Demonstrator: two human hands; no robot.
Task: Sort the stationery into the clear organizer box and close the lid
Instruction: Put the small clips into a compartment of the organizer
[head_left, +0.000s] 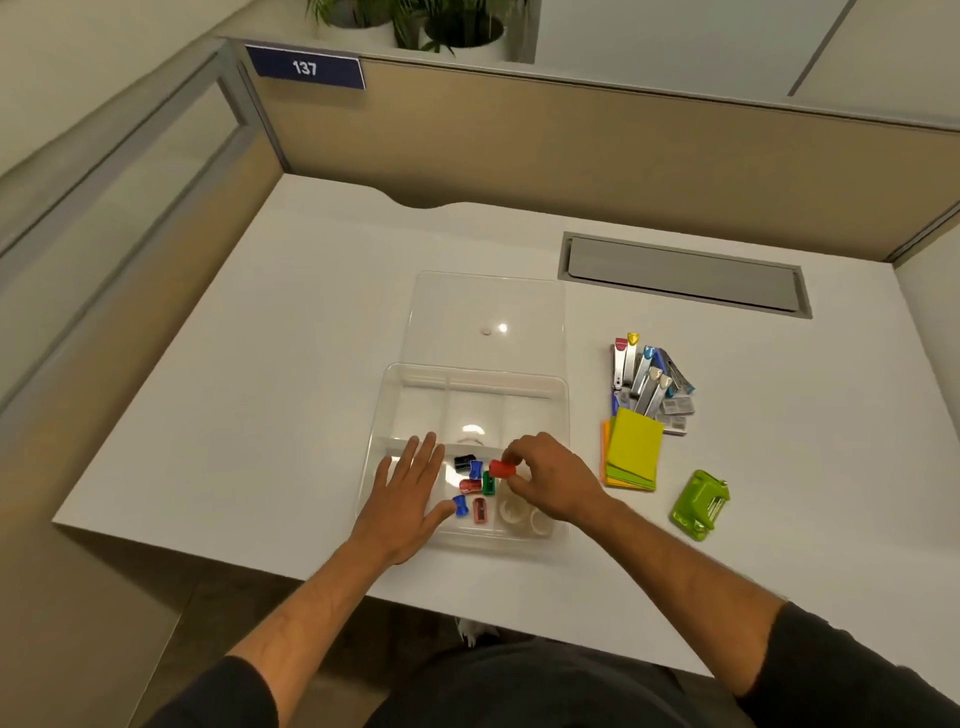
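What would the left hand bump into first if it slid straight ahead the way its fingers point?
Probably the low divider wall inside the clear box, just past the left hand and its fingertips. If the hand is above the divider, it would pass over; depth is unclear.

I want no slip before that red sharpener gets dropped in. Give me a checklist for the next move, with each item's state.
1. Right hand pinches the red sharpener: ok.
2. Sharpener is above the middle front compartment with the other sharpeners: ok.
3. Left hand lies flat on the organizer box, steadying it: ok.
4. Lid lies open behind the box, out of the way: ok.
5. Room left in that compartment: cannot tell.
6. Sticky notes, nail clippers and green tool sorted: not ok, they lie on the desk.
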